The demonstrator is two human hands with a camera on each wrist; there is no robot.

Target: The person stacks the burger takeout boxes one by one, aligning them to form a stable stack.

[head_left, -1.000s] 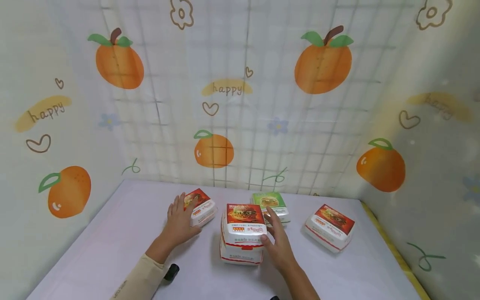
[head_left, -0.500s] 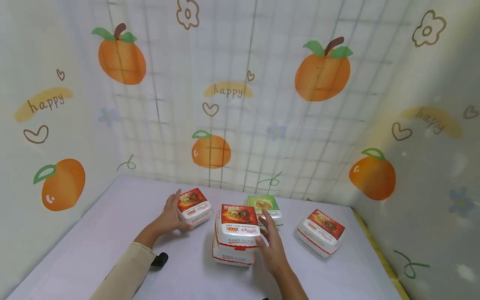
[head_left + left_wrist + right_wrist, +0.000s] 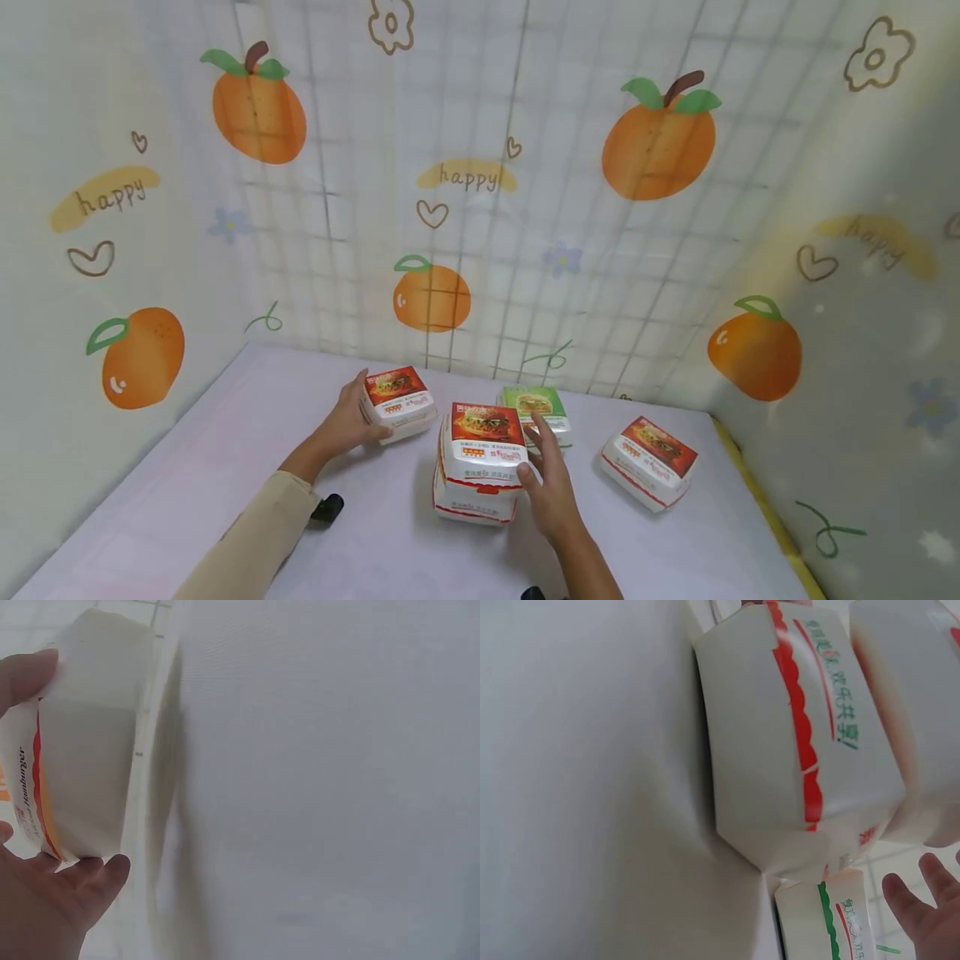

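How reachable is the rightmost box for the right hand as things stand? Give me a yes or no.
Probably yes: the right hand is beside the stacked boxes, and nothing visible stands between it and the rightmost box.

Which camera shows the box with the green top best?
The head view: the green-topped box shows its printed lid, though the box stack hides part. The right wrist view catches only its green-trimmed side, cut off below; the left wrist view doesn't show it.
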